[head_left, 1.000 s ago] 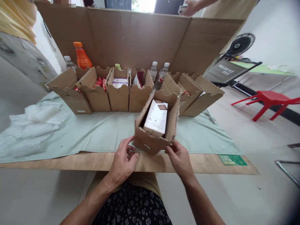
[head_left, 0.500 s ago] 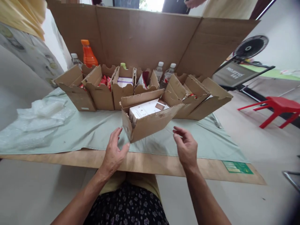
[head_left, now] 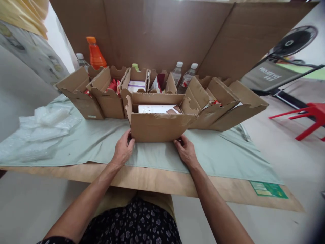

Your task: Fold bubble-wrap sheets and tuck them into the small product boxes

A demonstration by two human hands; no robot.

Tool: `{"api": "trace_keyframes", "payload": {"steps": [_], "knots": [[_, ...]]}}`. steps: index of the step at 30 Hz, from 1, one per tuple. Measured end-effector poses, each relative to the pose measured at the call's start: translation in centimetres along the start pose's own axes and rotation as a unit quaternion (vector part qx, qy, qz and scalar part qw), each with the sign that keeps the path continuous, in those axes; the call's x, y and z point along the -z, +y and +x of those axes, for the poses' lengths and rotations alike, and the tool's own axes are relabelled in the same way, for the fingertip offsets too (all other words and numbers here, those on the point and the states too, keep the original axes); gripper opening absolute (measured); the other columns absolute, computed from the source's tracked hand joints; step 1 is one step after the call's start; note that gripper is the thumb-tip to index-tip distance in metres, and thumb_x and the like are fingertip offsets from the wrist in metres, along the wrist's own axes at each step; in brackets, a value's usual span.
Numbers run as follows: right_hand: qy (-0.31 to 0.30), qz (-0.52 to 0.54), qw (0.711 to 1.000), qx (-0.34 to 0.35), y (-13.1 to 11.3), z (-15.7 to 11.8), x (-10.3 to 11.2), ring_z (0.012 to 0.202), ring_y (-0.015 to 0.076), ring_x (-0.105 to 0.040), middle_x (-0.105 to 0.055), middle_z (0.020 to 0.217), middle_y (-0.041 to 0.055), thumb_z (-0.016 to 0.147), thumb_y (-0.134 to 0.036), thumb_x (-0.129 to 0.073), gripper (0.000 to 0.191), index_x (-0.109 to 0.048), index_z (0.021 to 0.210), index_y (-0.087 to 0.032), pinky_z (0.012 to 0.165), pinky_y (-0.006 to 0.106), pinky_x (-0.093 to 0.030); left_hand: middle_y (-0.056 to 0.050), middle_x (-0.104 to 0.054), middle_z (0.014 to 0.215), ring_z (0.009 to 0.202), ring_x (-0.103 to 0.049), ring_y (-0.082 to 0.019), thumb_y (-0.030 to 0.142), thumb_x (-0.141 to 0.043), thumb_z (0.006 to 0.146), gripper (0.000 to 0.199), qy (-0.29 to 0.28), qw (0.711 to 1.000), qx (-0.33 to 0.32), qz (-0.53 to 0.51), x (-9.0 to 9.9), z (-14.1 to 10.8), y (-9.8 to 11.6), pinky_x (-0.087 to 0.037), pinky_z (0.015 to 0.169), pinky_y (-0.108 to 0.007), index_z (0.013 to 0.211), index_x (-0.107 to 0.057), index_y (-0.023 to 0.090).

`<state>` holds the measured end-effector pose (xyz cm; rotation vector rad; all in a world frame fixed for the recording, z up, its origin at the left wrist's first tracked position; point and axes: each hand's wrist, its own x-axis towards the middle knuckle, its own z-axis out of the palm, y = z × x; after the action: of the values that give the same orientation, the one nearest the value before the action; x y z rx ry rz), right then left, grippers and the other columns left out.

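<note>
An open-topped cardboard box lies sideways in front of me on the green cloth, its long wall facing me. Inside it sits a white carton with a brown patch at its right end. My left hand grips the box's lower left corner, fingers curled behind it and thumb at the front. At the lower right corner, my right hand holds on the same way. Fingertips of both hands are partly hidden by the box.
Behind stands a row of cardboard bins holding packets and cartons. An orange bottle and clear bottles stand behind them, before a tall cardboard panel. Bubble wrap lies left; a green card lies at the front right edge.
Both hands have closed in on the box from either side and taken hold of its lower corners. The box has turned from an angle to lie squarely facing me.
</note>
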<state>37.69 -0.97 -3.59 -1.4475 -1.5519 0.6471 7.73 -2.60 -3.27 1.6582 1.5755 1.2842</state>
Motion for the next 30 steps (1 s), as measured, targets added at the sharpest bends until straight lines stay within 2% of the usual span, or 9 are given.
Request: {"api": "trace_keyframes", "payload": {"steps": [3,6,12,16,21,30], "knots": [[0.009,-0.025,1.000,-0.002,0.2,-0.5,-0.2,0.081,0.0238,-0.067,-0.076,0.092,0.0082,0.084,-0.042,-0.059,0.035,-0.071,0.107,-0.019,0.080,0.039,-0.056,-0.012,-0.074,0.121,0.115,-0.068,-0.031,0.023,-0.058,0.086,0.043,0.013,1.000,0.005,0.009,-0.3,-0.7,-0.7,-0.052,0.107,-0.054,0.129,-0.065,0.020],[0.014,-0.041,0.999,0.002,0.2,-0.7,-0.3,0.082,0.0244,-0.068,-0.077,0.094,0.0092,0.083,-0.043,-0.059,0.034,-0.071,0.104,-0.019,0.081,0.040,-0.057,-0.011,-0.074,0.117,0.112,-0.068,-0.030,0.022,-0.058,0.087,0.041,0.028,1.000,0.006,0.006,-0.5,-0.9,-1.3,-0.053,0.106,-0.052,0.127,-0.065,0.020],[0.009,-0.043,0.998,0.047,-0.1,-0.8,-0.6,0.101,0.0279,-0.071,-0.077,0.107,0.0104,0.079,-0.043,-0.063,0.022,-0.071,0.079,-0.023,0.098,0.046,-0.055,-0.010,-0.070,0.109,0.096,-0.069,-0.025,0.016,-0.057,0.087,0.037,0.094,0.996,0.002,-0.002,-0.3,0.0,-2.0,-0.059,0.094,-0.045,0.123,-0.065,0.018],[0.007,-0.034,0.998,0.050,0.1,-0.8,-0.8,0.100,0.0271,-0.072,-0.077,0.108,0.0099,0.078,-0.039,-0.062,0.019,-0.071,0.077,-0.022,0.096,0.045,-0.056,-0.011,-0.069,0.113,0.094,-0.069,-0.023,0.012,-0.057,0.085,0.039,0.114,0.993,-0.001,-0.012,-0.3,0.3,-2.4,-0.059,0.095,-0.043,0.124,-0.064,0.017],[0.005,-0.018,0.999,0.035,0.4,-0.7,-1.2,0.097,0.0249,-0.072,-0.077,0.110,0.0104,0.077,-0.033,-0.060,0.018,-0.072,0.081,-0.020,0.091,0.041,-0.058,-0.010,-0.070,0.118,0.096,-0.070,-0.020,0.008,-0.054,0.084,0.044,0.112,0.993,0.001,-0.021,-0.3,0.4,-2.8,-0.058,0.097,-0.037,0.126,-0.064,0.017],[0.013,-0.022,0.999,0.035,0.2,-0.5,-1.6,0.096,0.0243,-0.071,-0.077,0.105,0.0101,0.077,-0.026,-0.057,0.013,-0.069,0.079,-0.020,0.089,0.039,-0.057,-0.007,-0.072,0.104,0.094,-0.069,-0.020,0.005,-0.055,0.079,0.039,0.113,0.993,-0.002,-0.019,0.3,0.6,-2.7,-0.057,0.097,-0.037,0.112,-0.069,0.018]]}}
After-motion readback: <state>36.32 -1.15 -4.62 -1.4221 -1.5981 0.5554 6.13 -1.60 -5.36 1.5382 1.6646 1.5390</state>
